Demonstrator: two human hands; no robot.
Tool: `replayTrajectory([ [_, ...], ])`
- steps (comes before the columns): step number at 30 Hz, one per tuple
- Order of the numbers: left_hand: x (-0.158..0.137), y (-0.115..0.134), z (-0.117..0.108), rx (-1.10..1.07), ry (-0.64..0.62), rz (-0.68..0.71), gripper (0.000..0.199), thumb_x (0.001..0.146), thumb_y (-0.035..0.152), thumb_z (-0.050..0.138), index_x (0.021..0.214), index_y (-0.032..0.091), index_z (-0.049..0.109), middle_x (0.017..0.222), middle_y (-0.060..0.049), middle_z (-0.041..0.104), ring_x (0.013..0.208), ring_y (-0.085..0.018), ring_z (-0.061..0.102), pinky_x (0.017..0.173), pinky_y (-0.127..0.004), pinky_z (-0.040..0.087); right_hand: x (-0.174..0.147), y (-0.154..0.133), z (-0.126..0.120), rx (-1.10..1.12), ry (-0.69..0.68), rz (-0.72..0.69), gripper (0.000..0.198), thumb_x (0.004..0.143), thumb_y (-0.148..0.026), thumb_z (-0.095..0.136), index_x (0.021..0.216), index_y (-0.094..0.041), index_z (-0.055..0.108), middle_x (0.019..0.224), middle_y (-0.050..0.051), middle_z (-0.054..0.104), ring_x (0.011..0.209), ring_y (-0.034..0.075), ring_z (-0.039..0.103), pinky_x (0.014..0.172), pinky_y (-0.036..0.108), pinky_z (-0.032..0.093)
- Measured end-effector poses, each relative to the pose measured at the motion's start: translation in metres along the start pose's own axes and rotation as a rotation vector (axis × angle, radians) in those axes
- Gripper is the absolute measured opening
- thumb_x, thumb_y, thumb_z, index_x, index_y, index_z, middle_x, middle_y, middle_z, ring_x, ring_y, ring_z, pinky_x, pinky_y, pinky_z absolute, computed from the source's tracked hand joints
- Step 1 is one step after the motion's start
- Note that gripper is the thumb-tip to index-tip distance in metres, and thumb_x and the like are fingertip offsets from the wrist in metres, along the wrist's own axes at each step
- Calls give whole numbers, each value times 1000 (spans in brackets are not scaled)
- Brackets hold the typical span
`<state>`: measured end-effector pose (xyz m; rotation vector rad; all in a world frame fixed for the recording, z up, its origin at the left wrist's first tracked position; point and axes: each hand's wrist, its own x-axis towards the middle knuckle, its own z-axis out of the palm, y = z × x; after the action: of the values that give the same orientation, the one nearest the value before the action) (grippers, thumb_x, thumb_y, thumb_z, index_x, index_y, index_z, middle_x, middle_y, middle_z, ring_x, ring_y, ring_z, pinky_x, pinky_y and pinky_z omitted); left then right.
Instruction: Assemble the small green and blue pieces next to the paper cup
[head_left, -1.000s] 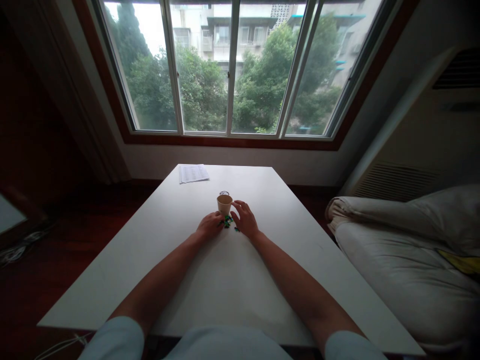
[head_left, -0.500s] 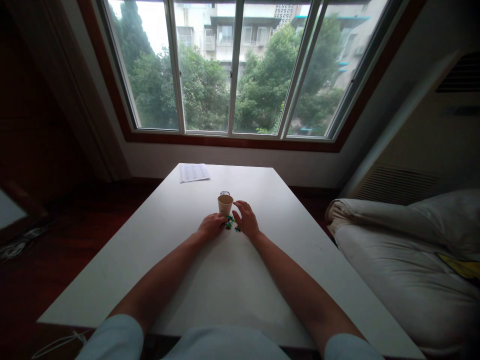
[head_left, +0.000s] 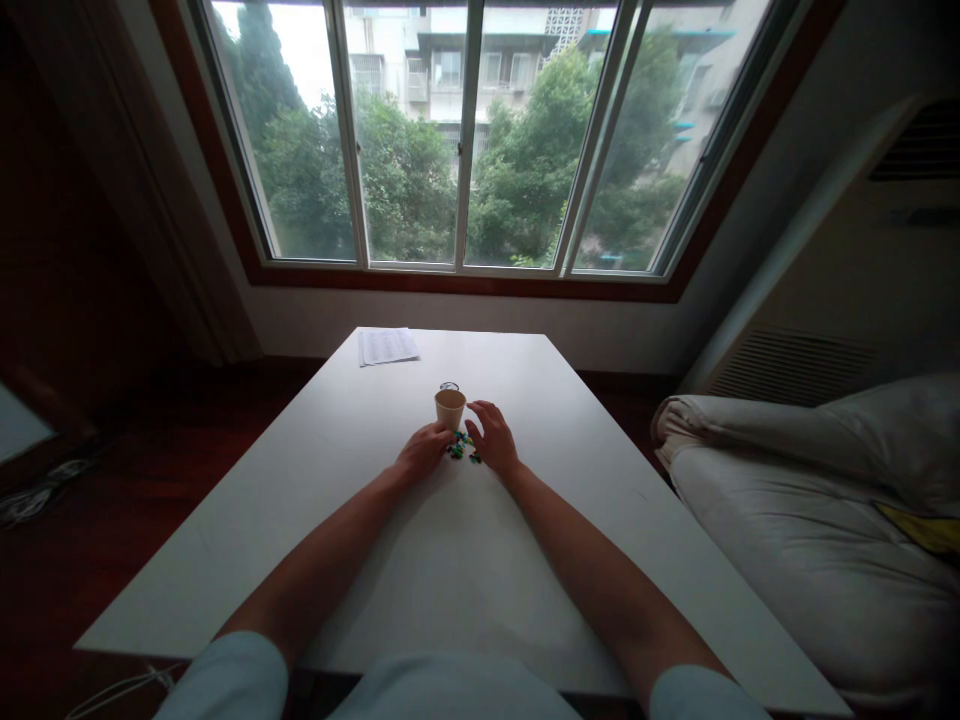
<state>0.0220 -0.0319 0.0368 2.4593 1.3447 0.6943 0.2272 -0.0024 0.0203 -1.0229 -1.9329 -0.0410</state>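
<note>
Small green and blue pieces [head_left: 456, 453] lie on the white table [head_left: 465, 570], between the two hands and just in front of a beige cup [head_left: 450, 408]. They are too small in the view for me to count them or tell their exact shape, and some may be covered by the left hand [head_left: 424, 449]. Its fingertips are at the edge of the pieces, close to the base of the cup, but I cannot tell if they are holding one. The right hand [head_left: 493, 438] is curved at the other side, with thumb and fingers standing wide from each other; whether a finger touches the cup is not clear. The cup stands upright, and its inside is dark, so its content cannot be made out. Behind it, partly hidden, is a thin ring-like object [head_left: 449, 385]. Papers [head_left: 388, 346] with unreadable print lie at the far left corner, and the pale bedding [head_left: 810, 540] is cut off by the right edge
</note>
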Motion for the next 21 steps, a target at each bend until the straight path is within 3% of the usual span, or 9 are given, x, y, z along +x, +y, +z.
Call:
replayTrajectory([
  [3,0,-2,1,33,36,63,28,91,13,48,101,16,74,111,-13,67,102,-23,61,91,-37,48,0,1,0,-1,2,-3,41,102,-40,44,136,-22,57,130,13,58,120,28,55,101,49,52],
  [10,1,-3,5,33,33,53,31,86,11,49,103,16,74,109,-12,68,105,-24,60,95,-39,48,0,2,1,-2,13,0,40,102,-40,43,135,-23,58,130,13,58,121,28,55,101,49,52],
  [21,-1,-3,4,52,89,5,31,91,15,47,110,19,71,113,-11,67,100,-22,62,93,-37,47,0,0,0,-2,5,10,41,102,-42,42,136,-24,58,130,13,58,121,29,55,101,49,52],
])
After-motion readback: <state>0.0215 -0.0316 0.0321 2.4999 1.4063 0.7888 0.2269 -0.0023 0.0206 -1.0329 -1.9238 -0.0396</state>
